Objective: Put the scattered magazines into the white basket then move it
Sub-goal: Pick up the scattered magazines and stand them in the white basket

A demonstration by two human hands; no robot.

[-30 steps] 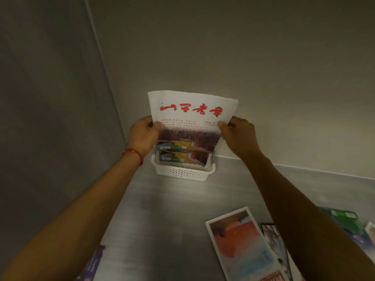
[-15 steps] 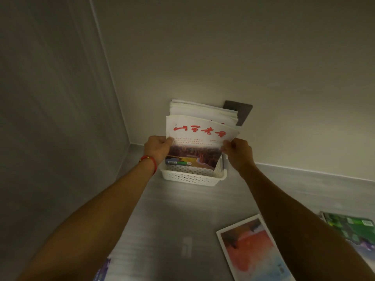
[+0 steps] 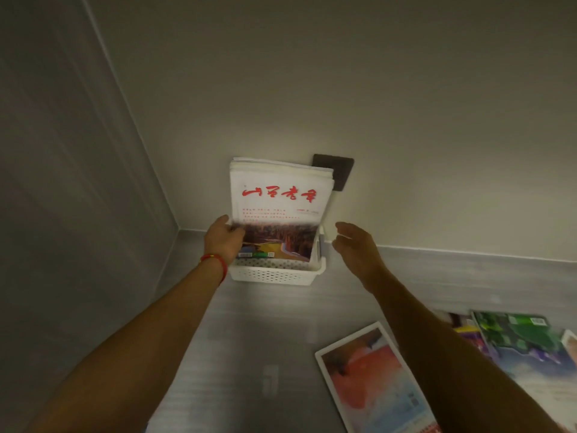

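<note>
The white basket (image 3: 274, 275) stands on the grey surface against the back wall, near the left corner. Several magazines stand upright in it; the front one is a white magazine with red characters (image 3: 279, 207). My left hand (image 3: 223, 240) grips that magazine's lower left edge, thumb on its cover. My right hand (image 3: 354, 245) hovers just right of the basket, fingers apart, holding nothing. A magazine with a red and blue cover (image 3: 374, 381) lies flat at the lower right. A green magazine (image 3: 518, 334) lies further right on top of others.
A dark square plate (image 3: 338, 173) is fixed to the back wall behind the magazines. A grey side wall (image 3: 78, 198) closes the left. The grey surface (image 3: 249, 339) stretches from the basket toward me.
The white magazine went down into the basket in front of the others. My right hand let go of it and drew away to the right. My left hand stays on it.
</note>
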